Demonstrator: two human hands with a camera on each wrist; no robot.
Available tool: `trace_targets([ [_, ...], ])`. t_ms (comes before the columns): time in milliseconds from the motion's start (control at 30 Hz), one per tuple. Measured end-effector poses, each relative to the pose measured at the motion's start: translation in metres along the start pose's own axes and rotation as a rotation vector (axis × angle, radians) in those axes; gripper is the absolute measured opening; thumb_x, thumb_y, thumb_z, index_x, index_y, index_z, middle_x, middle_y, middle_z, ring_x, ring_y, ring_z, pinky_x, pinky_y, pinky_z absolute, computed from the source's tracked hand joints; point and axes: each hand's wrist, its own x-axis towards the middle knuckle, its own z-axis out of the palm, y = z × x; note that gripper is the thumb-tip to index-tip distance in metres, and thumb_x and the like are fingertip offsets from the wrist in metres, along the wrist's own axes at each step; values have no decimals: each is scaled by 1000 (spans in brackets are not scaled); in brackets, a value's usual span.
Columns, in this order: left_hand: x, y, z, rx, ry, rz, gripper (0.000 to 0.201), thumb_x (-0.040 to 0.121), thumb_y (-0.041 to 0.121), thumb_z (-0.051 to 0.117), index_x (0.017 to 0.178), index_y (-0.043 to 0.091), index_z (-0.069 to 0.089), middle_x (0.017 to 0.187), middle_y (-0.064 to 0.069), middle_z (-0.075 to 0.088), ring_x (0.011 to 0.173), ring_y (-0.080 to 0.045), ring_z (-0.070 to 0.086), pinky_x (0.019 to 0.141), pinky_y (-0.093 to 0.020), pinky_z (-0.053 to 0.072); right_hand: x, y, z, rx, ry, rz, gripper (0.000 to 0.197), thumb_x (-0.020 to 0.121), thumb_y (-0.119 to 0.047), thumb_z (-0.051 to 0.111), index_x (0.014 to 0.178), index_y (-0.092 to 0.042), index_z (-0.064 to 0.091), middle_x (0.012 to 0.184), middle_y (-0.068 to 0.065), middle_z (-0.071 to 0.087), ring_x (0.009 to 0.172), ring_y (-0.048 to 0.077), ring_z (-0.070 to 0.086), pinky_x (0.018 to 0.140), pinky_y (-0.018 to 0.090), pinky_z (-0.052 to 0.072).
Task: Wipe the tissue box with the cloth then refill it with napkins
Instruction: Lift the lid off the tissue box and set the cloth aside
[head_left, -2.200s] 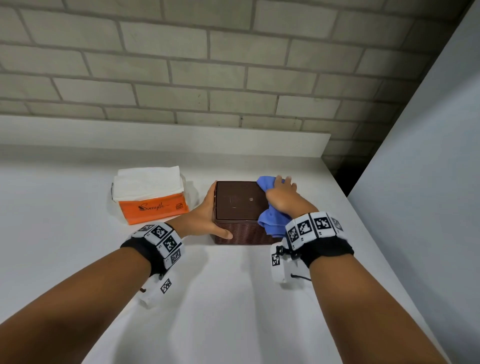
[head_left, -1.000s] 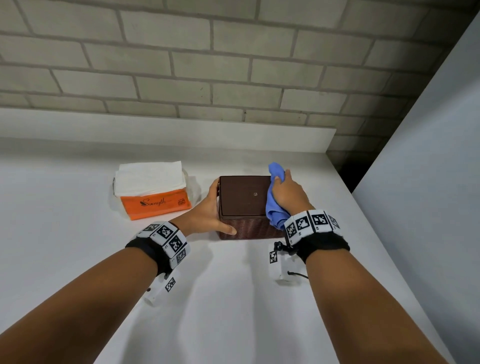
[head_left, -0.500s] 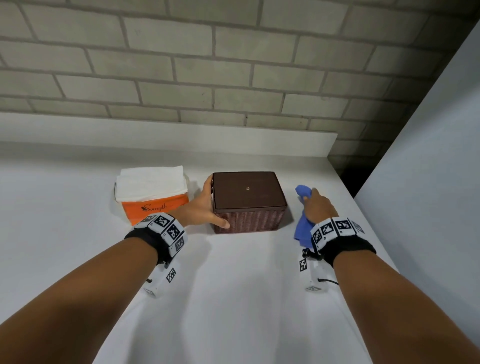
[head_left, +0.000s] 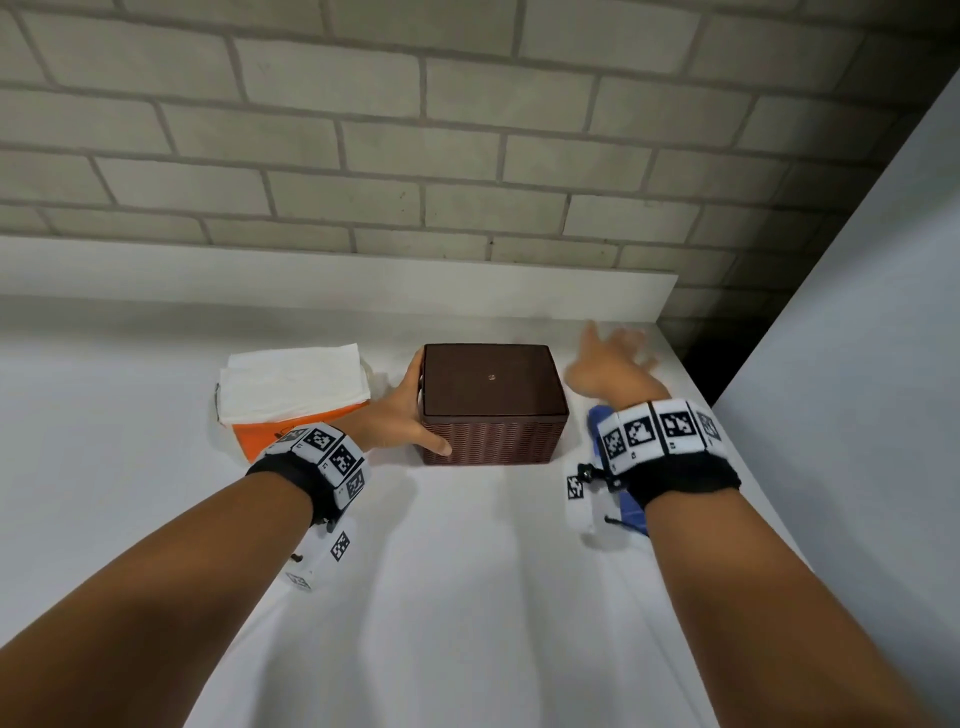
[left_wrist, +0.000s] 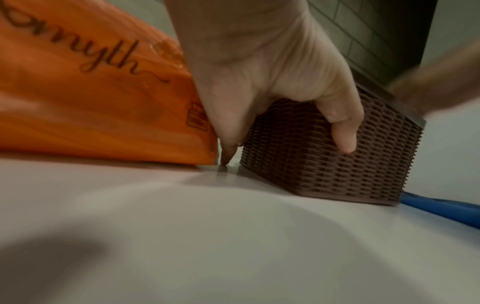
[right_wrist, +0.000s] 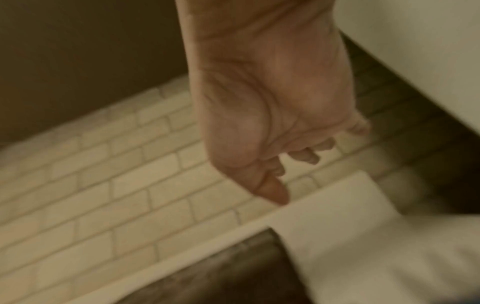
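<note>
Both forearms extend forward, bare, each with a black wristband and a band of black-and-white marker tiles. The left hand (head_left: 402, 415) is wrapped round the near-left corner of the box (head_left: 493, 402): thumb (left_wrist: 342, 131) pressed on the front face, fingers along the left side. The right hand (head_left: 608, 364) is raised beside the box, palm down, fingers spread and blurred, holding nothing. Its wrist sits above the cloth (head_left: 600, 423).
</note>
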Motion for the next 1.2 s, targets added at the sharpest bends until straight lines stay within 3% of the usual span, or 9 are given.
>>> trace_targets([
  [67, 4, -1, -1, -14, -7, 3, 143, 42, 17, 85, 149, 34, -8, 145, -4, 41, 130, -20, 47, 101, -37, 47, -5, -34, -13, -40, -43, -287, 93, 87, -19, 57, 153, -23, -9, 160, 11, -20, 146, 34, -22, 118, 55, -4],
  [133, 6, -2, -3, -13, -10, 19, 139, 43, 17, 84, 150, 32, -2, 141, -5, 45, 128, -20, 49, 95, -32, 50, -6, -63, -13, -110, -187, -446, 107, 80, -22, 68, 152, -25, -12, 160, 8, -21, 147, 29, -21, 120, 52, 1],
  [267, 9, -2, -4, 3, -25, 40, 133, 47, 11, 85, 148, 31, 1, 143, 1, 40, 130, -12, 45, 91, -18, 48, 10, -97, 4, -323, -392, -443, 132, 65, -42, 82, 151, -24, -16, 162, 5, -15, 149, 26, -15, 119, 50, 10],
  [400, 10, -2, -5, -24, -44, 55, 127, 55, -4, 81, 147, 34, 2, 146, 3, 37, 129, -6, 44, 89, -14, 49, 18, -112, 10, -471, -385, -424, 143, 48, -55, 85, 152, -24, -9, 159, 5, 14, 144, 27, 22, 108, 45, 36],
  [500, 11, -2, -5, -38, -56, 60, 129, 58, -8, 80, 145, 39, -4, 145, 11, 32, 127, 4, 41, 90, -12, 47, 17, -118, 15, -556, -346, -468, 148, 41, -58, 84, 151, -29, -10, 150, 8, 27, 135, 31, 35, 100, 51, 44],
  [800, 11, 1, -6, -12, -24, 43, 127, 53, -1, 80, 148, 29, 1, 139, 2, 41, 120, 3, 46, 85, -12, 50, 12, -115, 13, -488, -303, -569, 119, 49, -47, 87, 145, -21, 21, 127, 10, 45, 113, 30, 53, 90, 47, 53],
  [1000, 10, 3, -6, 26, 6, -12, 125, 53, 0, 80, 148, 25, 3, 137, 0, 42, 119, 1, 47, 81, -6, 48, 10, -109, 12, -406, -301, -578, 127, 57, -42, 86, 152, -26, 3, 138, 8, 37, 127, 30, 43, 99, 47, 48],
  [1100, 7, 7, -5, 55, 46, -105, 114, 63, -8, 79, 149, 18, 10, 113, 11, 52, 114, -10, 53, 68, -2, 47, 12, -109, 0, -299, -293, -586, 128, 61, -40, 85, 153, -25, -4, 146, 8, 30, 133, 29, 38, 103, 44, 46],
  [1200, 3, 11, -1, 63, 87, -135, 103, 71, -13, 72, 149, 17, 11, 106, 15, 50, 100, -2, 53, 61, -2, 44, 12, -106, -12, -230, -278, -580, 132, 62, -37, 84, 150, -33, -14, 150, 10, 24, 135, 32, 36, 103, 46, 46],
])
